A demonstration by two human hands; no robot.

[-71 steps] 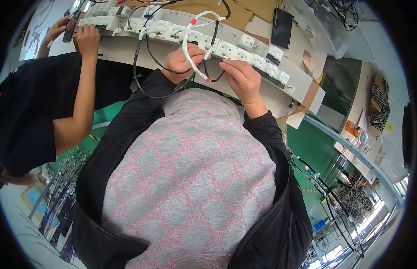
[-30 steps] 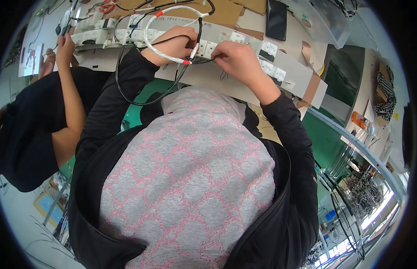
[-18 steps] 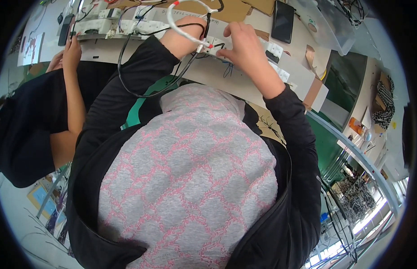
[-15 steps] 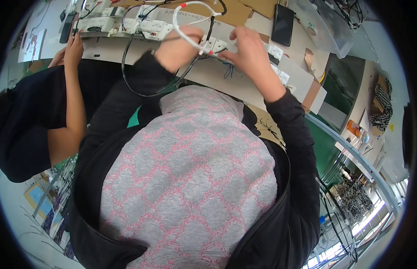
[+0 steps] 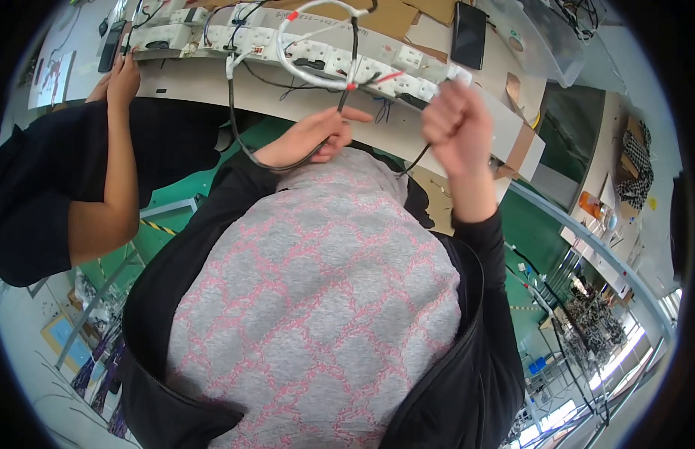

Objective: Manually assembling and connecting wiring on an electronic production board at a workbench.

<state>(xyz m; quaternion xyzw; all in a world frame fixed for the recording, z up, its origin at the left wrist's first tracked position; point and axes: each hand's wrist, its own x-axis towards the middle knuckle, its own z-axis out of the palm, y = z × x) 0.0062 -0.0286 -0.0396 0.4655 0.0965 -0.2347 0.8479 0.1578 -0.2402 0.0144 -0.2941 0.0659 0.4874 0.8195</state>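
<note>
A co-worker's bare forearm [image 5: 112, 179] reaches up at far left, the hand resting on the edge of the pale workbench [image 5: 213, 78]. A row of white socket modules [image 5: 288, 49] lies along the bench. The left hand [image 5: 310, 138] is closed around a thin black cable [image 5: 243, 146], which loops up to a white cable loop with red tips [image 5: 317, 37]. The right hand [image 5: 456, 127] is raised in a fist, gripping the black cable's other end; a black phone [image 5: 468, 35] lies beyond

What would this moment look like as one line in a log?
left hand: grip on black cable | right hand: fist closed on the cable's other end | white cable loop: above row of white sockets | co-worker's hand: at bench edge
</note>
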